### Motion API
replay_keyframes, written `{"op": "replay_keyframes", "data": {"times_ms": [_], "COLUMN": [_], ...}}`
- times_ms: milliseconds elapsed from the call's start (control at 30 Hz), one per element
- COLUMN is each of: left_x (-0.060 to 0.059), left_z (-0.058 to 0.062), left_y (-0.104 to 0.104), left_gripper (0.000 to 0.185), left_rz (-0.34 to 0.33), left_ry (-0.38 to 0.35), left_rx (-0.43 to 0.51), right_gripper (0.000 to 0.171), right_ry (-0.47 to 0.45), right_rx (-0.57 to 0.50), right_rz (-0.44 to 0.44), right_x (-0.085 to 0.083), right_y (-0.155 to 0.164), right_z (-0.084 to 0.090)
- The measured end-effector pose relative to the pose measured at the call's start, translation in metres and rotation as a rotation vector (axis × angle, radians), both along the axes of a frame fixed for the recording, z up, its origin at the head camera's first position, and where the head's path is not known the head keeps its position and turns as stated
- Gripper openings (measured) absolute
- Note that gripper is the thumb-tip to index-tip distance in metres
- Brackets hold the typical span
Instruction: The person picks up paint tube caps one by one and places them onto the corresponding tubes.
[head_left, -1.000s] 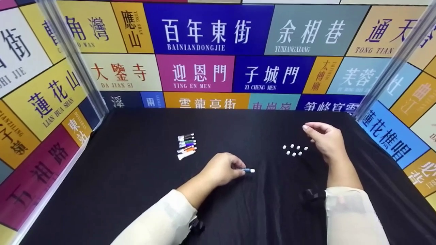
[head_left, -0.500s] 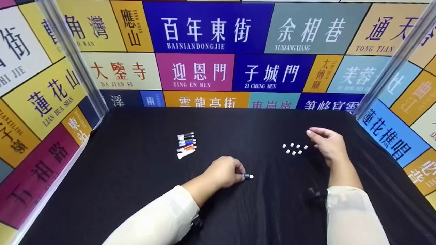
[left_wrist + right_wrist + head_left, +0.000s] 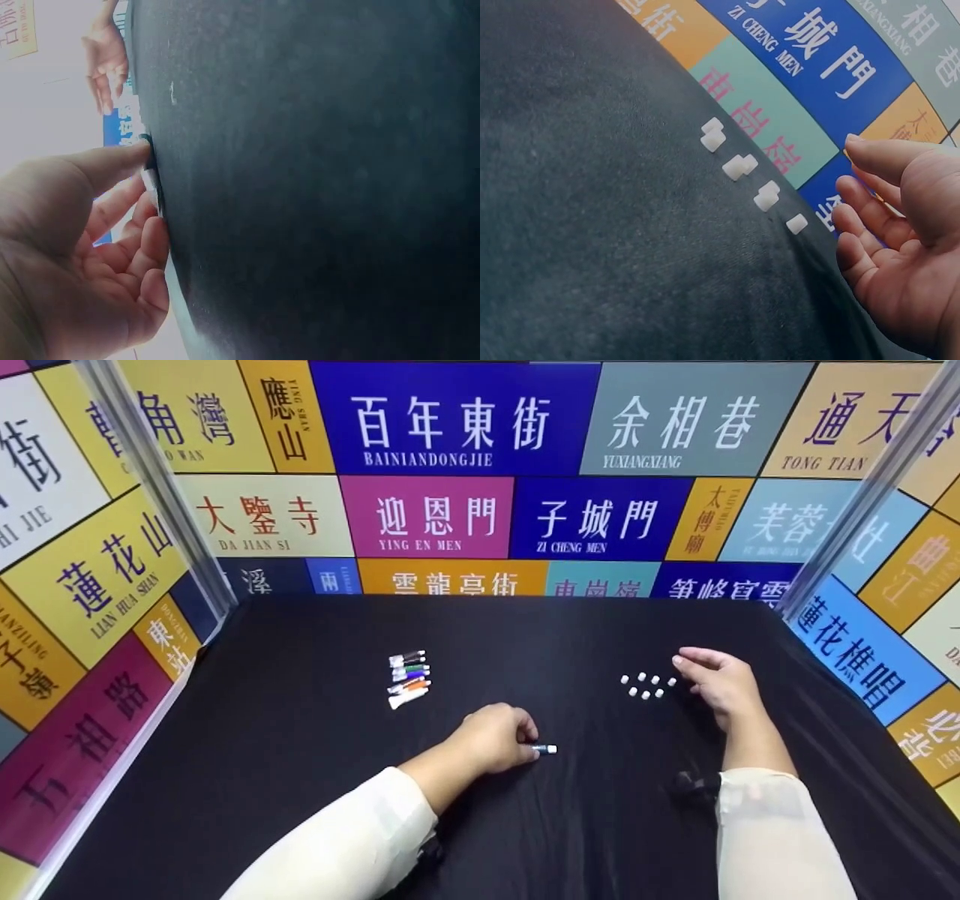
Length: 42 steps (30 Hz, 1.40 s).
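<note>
Just left of the table's middle, my left hand pinches a small dark blue paint tube by its left end, low over the cloth. The tube's white cap points right. In the left wrist view the thumb and fingers close on the tube, partly covering it. My right hand hovers at the right, beside several small white caps loosely grouped on the cloth. Its fingers are loosely bent, and nothing shows between them. The caps lie apart from this hand in the right wrist view.
Several paint tubes with coloured bodies lie side by side at the left on the black tablecloth. Behind the table stands a wall of coloured signs. Clear upright posts mark the back corners.
The left hand has moved slightly nearer me with the paint tube, then stayed nearly still. The right hand has lowered a little beside the white caps.
</note>
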<state>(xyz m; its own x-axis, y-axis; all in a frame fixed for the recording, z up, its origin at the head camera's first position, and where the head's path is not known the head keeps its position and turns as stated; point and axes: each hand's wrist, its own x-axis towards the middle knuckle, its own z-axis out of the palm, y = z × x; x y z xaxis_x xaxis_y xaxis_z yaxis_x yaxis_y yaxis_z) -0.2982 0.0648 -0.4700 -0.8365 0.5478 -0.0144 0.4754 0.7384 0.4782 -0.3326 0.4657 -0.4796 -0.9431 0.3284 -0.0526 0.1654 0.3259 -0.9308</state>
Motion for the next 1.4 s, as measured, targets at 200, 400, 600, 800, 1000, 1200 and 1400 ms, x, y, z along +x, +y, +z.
{"op": "replay_keyframes", "data": {"times_ms": [200, 400, 600, 800, 1000, 1200, 1400], "left_x": [-0.005, -0.012, -0.018, -0.028, -0.040, -0.049, -0.056], "left_z": [0.002, 0.006, 0.011, 0.013, 0.015, 0.013, 0.012], "left_y": [-0.012, -0.029, -0.043, -0.062, -0.083, -0.100, -0.118], "left_gripper": [0.026, 0.027, 0.030, 0.033, 0.034, 0.034, 0.034], "left_rz": [0.007, 0.050, 0.100, 0.190, 0.259, 0.300, 0.339], "left_ry": [0.000, -0.001, 0.023, 0.029, 0.055, 0.085, 0.076], "left_rx": [0.118, 0.213, 0.271, 0.302, 0.309, 0.289, 0.301], "right_gripper": [0.049, 0.059, 0.062, 0.059, 0.053, 0.052, 0.052], "right_ry": [-0.041, -0.059, -0.049, -0.039, -0.067, -0.099, -0.105], "right_rx": [0.009, 0.046, 0.061, 0.098, 0.200, 0.285, 0.367], "right_rz": [0.034, 0.059, 0.074, 0.107, 0.122, 0.156, 0.173], "right_x": [-0.003, -0.003, -0.002, -0.001, -0.001, 0.000, 0.000], "right_y": [0.002, 0.007, 0.008, 0.007, 0.006, 0.006, 0.002], "right_z": [-0.006, -0.014, -0.018, -0.017, -0.017, -0.016, -0.015]}}
